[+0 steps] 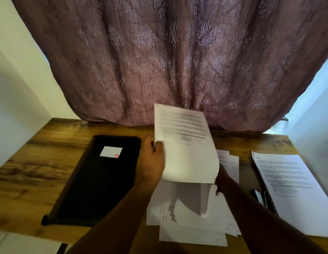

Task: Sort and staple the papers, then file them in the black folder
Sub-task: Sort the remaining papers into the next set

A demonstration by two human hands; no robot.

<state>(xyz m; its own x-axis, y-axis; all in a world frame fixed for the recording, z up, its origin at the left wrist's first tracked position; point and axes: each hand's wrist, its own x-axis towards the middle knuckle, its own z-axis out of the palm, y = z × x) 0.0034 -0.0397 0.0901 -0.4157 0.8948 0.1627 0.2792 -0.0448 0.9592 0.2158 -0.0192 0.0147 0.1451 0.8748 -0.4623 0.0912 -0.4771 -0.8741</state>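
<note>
Here I see my left hand (152, 162) pinching a bundle of sheets (185, 143) at its left edge, thumb on the printed face and the other fingers behind. My right hand (222, 176) sits at the bundle's lower right corner; the paper hides its fingers, so I cannot tell how they are set.

Around the fingers: just left of my left hand lies the black folder (97, 180), closed, flat on the wooden desk (31, 171), a white label (111, 152) on its cover. Under both hands a loose heap of papers (192, 217) spreads over the desk, shadowed by the lifted bundle, which blocks my view of the heap's far part. Right of my right hand lies a second stack of pages (291, 189), with a dark object (258, 196) partly tucked under its left edge, too unclear to name. Beyond the fingers hangs a patterned curtain (168, 52).

The bundle is held up off the desk, its long axis running from me toward the curtain, top edge tilted slightly left, printed side facing me, lower half blank.
</note>
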